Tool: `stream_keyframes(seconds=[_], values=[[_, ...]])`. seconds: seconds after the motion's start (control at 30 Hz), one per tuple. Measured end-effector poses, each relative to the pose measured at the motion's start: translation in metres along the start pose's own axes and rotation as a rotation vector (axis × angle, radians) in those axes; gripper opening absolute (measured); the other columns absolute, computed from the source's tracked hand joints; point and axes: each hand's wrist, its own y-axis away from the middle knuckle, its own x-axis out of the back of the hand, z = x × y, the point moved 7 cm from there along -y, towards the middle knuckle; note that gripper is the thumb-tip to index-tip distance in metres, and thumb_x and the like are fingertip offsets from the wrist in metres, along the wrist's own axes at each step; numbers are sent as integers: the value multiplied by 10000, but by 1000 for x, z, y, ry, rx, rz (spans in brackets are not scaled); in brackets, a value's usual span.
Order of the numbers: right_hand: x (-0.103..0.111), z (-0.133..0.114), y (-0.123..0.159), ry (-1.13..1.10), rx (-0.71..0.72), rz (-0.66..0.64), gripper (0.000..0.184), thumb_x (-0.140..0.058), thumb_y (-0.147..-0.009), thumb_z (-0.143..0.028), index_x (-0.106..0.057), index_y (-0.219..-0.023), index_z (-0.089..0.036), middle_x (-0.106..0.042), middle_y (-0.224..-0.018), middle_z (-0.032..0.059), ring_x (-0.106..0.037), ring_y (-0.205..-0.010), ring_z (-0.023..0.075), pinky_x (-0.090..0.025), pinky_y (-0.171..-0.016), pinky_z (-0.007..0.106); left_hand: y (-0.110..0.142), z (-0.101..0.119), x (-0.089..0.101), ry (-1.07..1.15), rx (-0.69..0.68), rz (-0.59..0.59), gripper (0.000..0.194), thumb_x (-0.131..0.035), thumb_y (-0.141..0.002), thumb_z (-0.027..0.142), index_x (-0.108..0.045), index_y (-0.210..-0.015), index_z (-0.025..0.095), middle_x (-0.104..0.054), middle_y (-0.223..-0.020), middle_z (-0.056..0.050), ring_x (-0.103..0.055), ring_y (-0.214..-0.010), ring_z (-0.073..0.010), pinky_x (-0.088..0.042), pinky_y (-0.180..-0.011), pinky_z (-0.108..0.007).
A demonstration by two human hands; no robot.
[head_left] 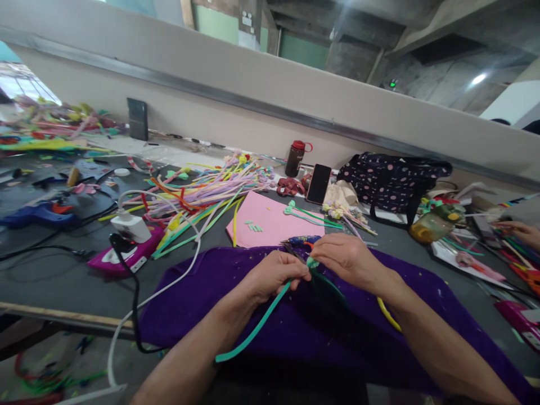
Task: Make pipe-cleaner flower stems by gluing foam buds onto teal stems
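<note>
While two hands [278, 273] [348, 256] work, one teal strip [262, 324] held, one pink sheet [274, 211]

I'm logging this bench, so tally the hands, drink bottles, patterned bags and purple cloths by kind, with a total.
Hands, being left hand, right hand and another person's hand: 3
Bottles, being red-lidded bottle and greenish bottle: 2
Patterned bag: 1
Purple cloth: 1
Total: 7

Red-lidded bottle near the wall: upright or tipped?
Upright: the dark bottle stands on its base, with its red lid on top.
</note>
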Motion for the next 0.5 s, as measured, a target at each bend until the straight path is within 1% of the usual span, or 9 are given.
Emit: stream_keyframes(seconds=[0.03,0.1,0.17,0.23,0.3,0.33,0.37,0.43,0.5], values=[[4,1,1,-20,-11,31,235,-415,-886,-203,-644,-934,-184,-660,-916,60,-598,-860,162,-479,-769,311,0,0,0,12,4,2,199,-558,-701,316,-639,-674,136,-489,-421,44,-244,-266,-22,-102,-289,-190],[12,6,5,-76,-81,116,247,-434,-877,-210,-609,-1050,-190,-639,-1015,66,-578,-940,173,-460,-824,323,0,1,1,52,-3,11,203,-574,-698,325,-636,-680,133,-505,-437,40,-249,-268,-17,-106,-287,-185],[19,15,12,-158,-206,231,286,-448,-868,-220,-570,-1125,-197,-607,-1088,72,-555,-995,185,-436,-866,337,1,4,2,111,-38,23,213,-589,-700,334,-634,-693,126,-529,-463,30,-253,-276,-9,-106,-292,-180],[19,24,20,-286,-346,360,296,-452,-861,-232,-562,-1135,-212,-601,-1088,67,-572,-956,185,-448,-839,333,2,9,2,170,-82,34,244,-590,-713,356,-639,-725,118,-557,-501,16,-250,-284,-1,-102,-300,-176],[9,32,26,-463,-463,460,286,-460,-852,-250,-569,-1115,-220,-626,-1015,56,-607,-821,166,-483,-736,306,3,13,3,207,-122,52,279,-586,-726,378,-647,-771,110,-586,-552,-3,-246,-288,8,-95,-307,-176],[0,35,27,-563,-504,473,286,-471,-842,-261,-571,-1107,-215,-637,-972,53,-611,-750,155,-492,-675,288,4,15,3,216,-142,68,292,-587,-728,385,-650,-790,106,-601,-580,-14,-247,-289,12,-94,-308,-176],[-10,36,27,-656,-537,469,282,-485,-831,-271,-579,-1089,-206,-644,-934,52,-608,-698,147,-491,-624,272,5,16,4,218,-166,90,298,-592,-727,385,-652,-805,104,-614,-611,-25,-250,-292,15,-94,-309,-176],[-26,36,24,-794,-576,450,274,-509,-811,-286,-597,-1052,-189,-649,-885,51,-596,-654,137,-477,-563,248,6,19,6,204,-212,134,298,-605,-721,378,-656,-813,99,-629,-652,-43,-271,-302,16,-110,-311,-171],[-34,34,22,-869,-596,444,264,-536,-792,-288,-611,-1022,-181,-651,-868,49,-587,-648,132,-465,-543,234,7,20,8,182,-244,167,292,-620,-711,374,-659,-794,96,-624,-651,-43,-299,-315,10,-145,-315,-165]])
